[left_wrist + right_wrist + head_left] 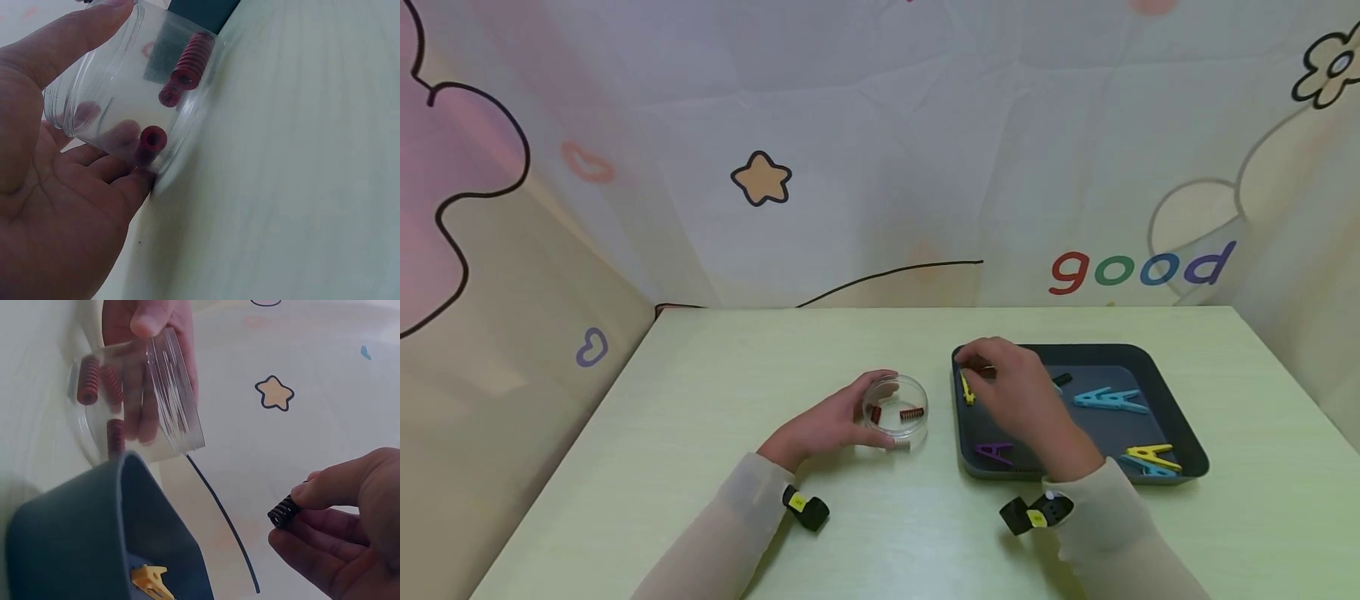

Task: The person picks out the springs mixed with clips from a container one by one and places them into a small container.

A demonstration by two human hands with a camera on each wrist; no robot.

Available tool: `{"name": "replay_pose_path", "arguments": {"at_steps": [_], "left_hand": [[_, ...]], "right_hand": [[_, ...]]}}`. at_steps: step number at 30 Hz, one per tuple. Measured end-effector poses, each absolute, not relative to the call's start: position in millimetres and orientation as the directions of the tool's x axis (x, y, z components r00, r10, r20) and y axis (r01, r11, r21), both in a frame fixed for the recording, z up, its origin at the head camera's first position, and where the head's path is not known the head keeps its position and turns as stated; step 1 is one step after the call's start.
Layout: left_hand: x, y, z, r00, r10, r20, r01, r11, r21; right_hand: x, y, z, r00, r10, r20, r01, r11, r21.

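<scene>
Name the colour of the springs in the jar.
The springs are red, clearest in the left wrist view.

1. Left forearm slants toward between one and two o'clock; the left hand curves in a wide grip, thumb well apart from fingers.
2. Right forearm slants toward eleven o'clock; the right hand pinches, thumb and bent fingers drawn close.

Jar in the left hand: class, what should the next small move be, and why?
Probably move the right hand left towards the jar: its fingers pinch a dark spring above the tray, while the left hand holds the jar, which contains red springs.
</scene>
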State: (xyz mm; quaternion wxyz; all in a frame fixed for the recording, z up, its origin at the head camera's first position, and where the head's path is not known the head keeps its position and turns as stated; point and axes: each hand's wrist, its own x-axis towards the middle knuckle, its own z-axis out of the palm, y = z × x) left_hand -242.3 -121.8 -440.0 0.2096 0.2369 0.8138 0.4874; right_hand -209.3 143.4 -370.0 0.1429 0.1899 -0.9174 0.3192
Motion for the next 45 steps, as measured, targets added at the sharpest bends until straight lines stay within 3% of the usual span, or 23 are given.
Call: {"name": "replay_pose_path", "arguments": {"at_steps": [22,45], "left_hand": [[-243.7,-123.0,-444.2,-0.801,0.591,-0.095,0.189,0.401,0.897],[-241.8,-122.2,-440.3,-0.801,0.589,-0.108,0.186,0.416,0.890]], "right_hand": [[-200.4,115.7,-380.9,-0.829,-0.341,0.444,-0.550,0.646,-0.529],[-198.0,103.1,-394.1,-0.811,-0.400,0.427,-0.585,0.555,-0.591]]}}
